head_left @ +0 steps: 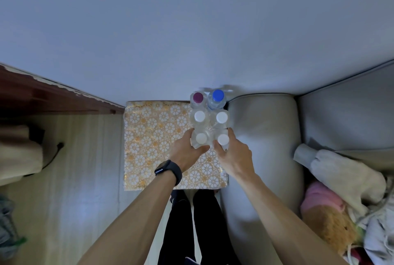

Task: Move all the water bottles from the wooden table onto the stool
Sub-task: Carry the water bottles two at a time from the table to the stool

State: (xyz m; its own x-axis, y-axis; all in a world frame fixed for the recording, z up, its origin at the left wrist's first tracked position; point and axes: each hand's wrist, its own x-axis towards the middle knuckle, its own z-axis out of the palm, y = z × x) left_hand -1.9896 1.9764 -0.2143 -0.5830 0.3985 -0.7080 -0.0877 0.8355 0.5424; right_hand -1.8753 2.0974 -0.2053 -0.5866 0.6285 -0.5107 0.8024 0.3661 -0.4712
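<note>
Several clear water bottles stand in two rows at the right side of the stool [153, 136], which has a floral orange-and-white cover. At the back are a purple-capped bottle [198, 97] and a blue-capped bottle [218, 95]. Two white-capped bottles [200, 116] stand in the middle row. My left hand [187, 151] grips the near-left white-capped bottle [201, 138]. The near-right white-capped bottle [223, 139] is gripped by my right hand [233, 156]. The wooden table [42, 96] shows at the left, with no bottle seen on its visible part.
A grey sofa arm [262, 136] stands right against the stool. Clothes and a pink item [319, 198] lie on the sofa seat at right. A wall rises behind the stool. A black cable [55, 151] lies on the pale floor at left.
</note>
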